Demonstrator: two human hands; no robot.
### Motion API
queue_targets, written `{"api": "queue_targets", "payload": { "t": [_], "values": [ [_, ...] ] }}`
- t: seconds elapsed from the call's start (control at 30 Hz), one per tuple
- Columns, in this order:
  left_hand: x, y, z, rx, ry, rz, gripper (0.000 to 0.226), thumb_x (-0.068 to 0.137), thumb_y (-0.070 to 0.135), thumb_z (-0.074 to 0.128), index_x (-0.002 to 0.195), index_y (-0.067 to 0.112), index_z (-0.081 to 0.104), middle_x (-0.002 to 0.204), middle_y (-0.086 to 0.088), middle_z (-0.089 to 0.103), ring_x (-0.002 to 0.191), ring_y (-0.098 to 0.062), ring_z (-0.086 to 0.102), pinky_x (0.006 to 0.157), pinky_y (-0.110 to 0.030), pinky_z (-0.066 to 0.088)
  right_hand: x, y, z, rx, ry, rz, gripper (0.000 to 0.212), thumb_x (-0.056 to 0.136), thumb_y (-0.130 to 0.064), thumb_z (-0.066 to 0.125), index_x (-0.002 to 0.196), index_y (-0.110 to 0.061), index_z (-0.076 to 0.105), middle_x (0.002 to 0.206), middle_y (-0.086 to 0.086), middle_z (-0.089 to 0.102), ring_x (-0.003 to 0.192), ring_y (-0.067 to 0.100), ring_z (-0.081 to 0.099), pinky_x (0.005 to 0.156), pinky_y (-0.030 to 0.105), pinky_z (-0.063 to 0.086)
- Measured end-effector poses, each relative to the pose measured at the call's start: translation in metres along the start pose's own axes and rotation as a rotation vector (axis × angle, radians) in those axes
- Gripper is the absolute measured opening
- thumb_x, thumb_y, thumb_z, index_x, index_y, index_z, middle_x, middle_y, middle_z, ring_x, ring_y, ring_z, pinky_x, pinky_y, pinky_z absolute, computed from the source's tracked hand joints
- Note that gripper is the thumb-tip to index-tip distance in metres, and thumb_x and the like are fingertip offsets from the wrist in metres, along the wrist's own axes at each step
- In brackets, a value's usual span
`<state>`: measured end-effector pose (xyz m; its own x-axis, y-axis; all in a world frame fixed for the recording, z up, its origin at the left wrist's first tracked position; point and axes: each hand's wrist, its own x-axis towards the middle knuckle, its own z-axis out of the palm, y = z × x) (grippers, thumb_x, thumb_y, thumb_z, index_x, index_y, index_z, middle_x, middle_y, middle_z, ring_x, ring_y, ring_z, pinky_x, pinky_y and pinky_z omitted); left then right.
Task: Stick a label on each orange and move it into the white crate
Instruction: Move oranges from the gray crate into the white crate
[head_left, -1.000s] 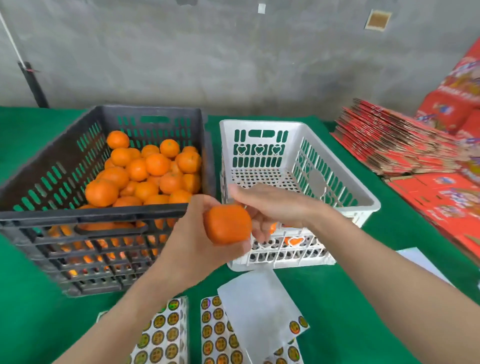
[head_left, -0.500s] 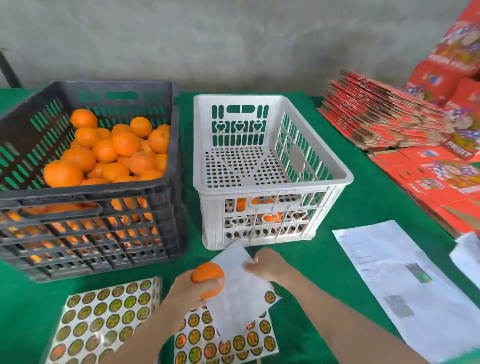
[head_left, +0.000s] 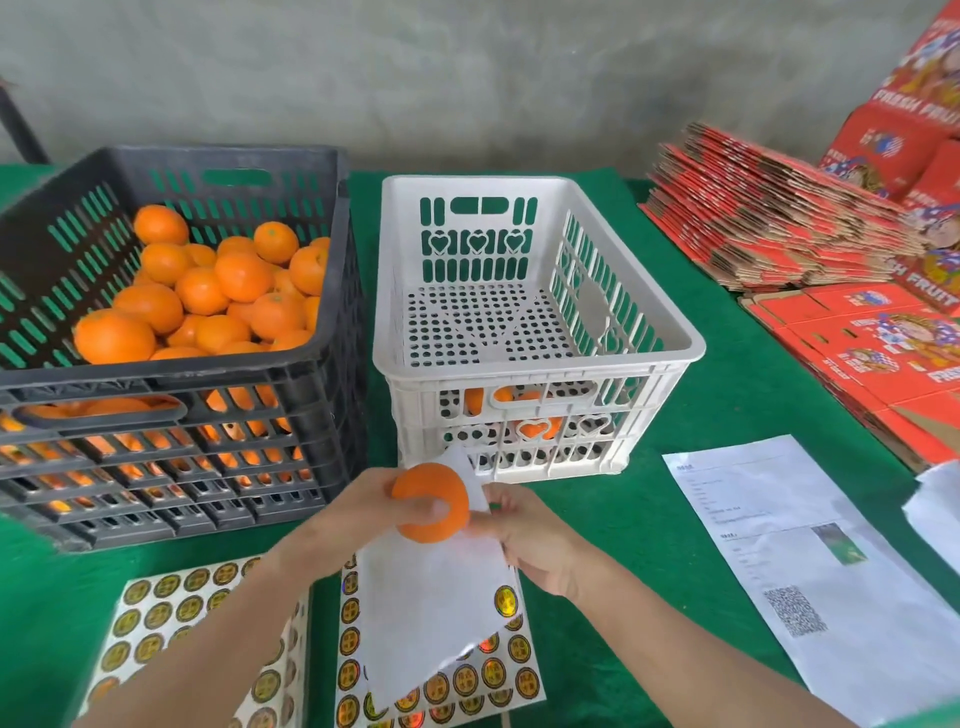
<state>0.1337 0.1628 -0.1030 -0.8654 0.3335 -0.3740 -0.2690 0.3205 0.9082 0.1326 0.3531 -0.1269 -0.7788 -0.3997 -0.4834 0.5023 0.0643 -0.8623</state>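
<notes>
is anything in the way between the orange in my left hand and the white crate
Nothing solid. The orange in the left hand sits just in front of the near wall of the white crate, whose top is open. Only the loose white backing sheet, pinched by the right hand, curls up between them.

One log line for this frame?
stage: labelling; left hand: holds orange; right hand: pinches white sheet; white crate: some oranges inside
</notes>
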Motion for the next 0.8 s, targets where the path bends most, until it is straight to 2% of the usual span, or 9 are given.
{"api": "queue_targets", "payload": {
  "t": [0.07, 0.1, 0.17, 0.23, 0.33, 0.43, 0.53, 0.67, 0.8],
  "values": [
    [0.005, 0.002, -0.005, 0.004, 0.088, -0.07, 0.049, 0.05, 0.043, 0.085, 0.089, 0.018, 0.072, 0.088, -0.001, 0.075, 0.092, -0.023, 0.068, 0.089, -0.039, 0.052, -0.004, 0.004, -0.006, 0.049, 0.034, -0.001, 0.039, 0.084, -0.004, 0.065, 0.12, -0.015, 0.053, 0.108, 0.017, 0.066, 0.096, 0.029, 0.064, 0.093, 0.042, 0.05],
    [0.008, 0.001, -0.008, 0.018, 0.126, -0.105, 0.038, 0.059, 0.034, 0.086, 0.09, 0.017, 0.071, 0.091, -0.005, 0.074, 0.094, -0.026, 0.067, 0.092, -0.042, 0.051, -0.007, 0.005, -0.012, 0.044, 0.054, -0.005, 0.048, 0.083, -0.002, 0.065, 0.123, -0.024, 0.049, 0.106, 0.016, 0.066, 0.096, 0.029, 0.063, 0.094, 0.043, 0.047],
    [0.012, -0.001, -0.014, 0.055, 0.161, -0.161, 0.025, 0.072, 0.022, 0.082, 0.093, 0.016, 0.069, 0.098, -0.009, 0.071, 0.098, -0.028, 0.064, 0.097, -0.046, 0.047, -0.013, 0.008, -0.02, -0.008, 0.031, -0.017, 0.054, 0.08, 0.004, 0.065, 0.119, -0.031, 0.05, 0.099, 0.014, 0.063, 0.089, 0.027, 0.061, 0.084, 0.04, 0.047],
    [0.013, -0.003, -0.016, 0.064, 0.176, -0.19, 0.021, 0.075, 0.021, 0.078, 0.092, 0.015, 0.068, 0.098, -0.008, 0.07, 0.099, -0.029, 0.064, 0.098, -0.047, 0.046, -0.017, 0.011, -0.022, -0.052, -0.031, -0.01, 0.043, 0.078, 0.006, 0.068, 0.108, -0.025, 0.06, 0.098, 0.015, 0.06, 0.084, 0.023, 0.061, 0.075, 0.035, 0.051],
    [0.012, -0.003, -0.014, 0.022, 0.186, -0.202, 0.018, 0.078, 0.022, 0.075, 0.091, 0.012, 0.068, 0.094, -0.01, 0.071, 0.096, -0.032, 0.065, 0.093, -0.045, 0.05, -0.018, 0.016, -0.017, -0.102, -0.082, 0.01, 0.032, 0.074, 0.006, 0.072, 0.092, -0.02, 0.07, 0.107, 0.017, 0.056, 0.08, 0.018, 0.064, 0.072, 0.03, 0.055],
    [0.011, -0.002, -0.013, -0.023, 0.176, -0.222, 0.023, 0.078, 0.023, 0.074, 0.095, 0.008, 0.068, 0.099, -0.016, 0.071, 0.096, -0.034, 0.066, 0.094, -0.049, 0.049, -0.016, 0.022, -0.013, -0.117, -0.068, 0.007, 0.032, 0.073, 0.01, 0.071, 0.086, -0.019, 0.073, 0.098, 0.01, 0.056, 0.072, 0.012, 0.063, 0.069, 0.027, 0.055],
    [0.011, 0.0, -0.012, -0.038, 0.15, -0.239, 0.034, 0.077, 0.027, 0.073, 0.103, 0.005, 0.066, 0.104, -0.017, 0.069, 0.099, -0.035, 0.064, 0.097, -0.052, 0.046, -0.015, 0.026, -0.01, -0.187, -0.04, -0.043, 0.031, 0.073, 0.009, 0.071, 0.084, -0.019, 0.073, 0.102, 0.004, 0.066, 0.08, 0.013, 0.065, 0.073, 0.021, 0.052],
    [0.01, 0.002, -0.012, -0.061, 0.12, -0.272, 0.055, 0.072, 0.033, 0.08, 0.112, 0.002, 0.061, 0.11, -0.021, 0.066, 0.103, -0.037, 0.063, 0.099, -0.054, 0.045, -0.015, 0.025, -0.007, -0.301, -0.02, -0.095, 0.031, 0.072, 0.005, 0.073, 0.079, -0.025, 0.074, 0.095, -0.011, 0.071, 0.095, 0.007, 0.066, 0.091, 0.019, 0.048],
    [0.009, 0.002, -0.013, -0.081, 0.071, -0.284, 0.073, 0.061, 0.043, 0.079, 0.116, 0.0, 0.059, 0.113, -0.021, 0.065, 0.106, -0.038, 0.061, 0.101, -0.054, 0.043, -0.017, 0.021, -0.005, -0.327, -0.021, -0.132, 0.029, 0.072, 0.006, 0.073, 0.076, -0.023, 0.075, 0.086, -0.012, 0.072, 0.092, 0.005, 0.067, 0.089, 0.016, 0.048]
  ]
}}
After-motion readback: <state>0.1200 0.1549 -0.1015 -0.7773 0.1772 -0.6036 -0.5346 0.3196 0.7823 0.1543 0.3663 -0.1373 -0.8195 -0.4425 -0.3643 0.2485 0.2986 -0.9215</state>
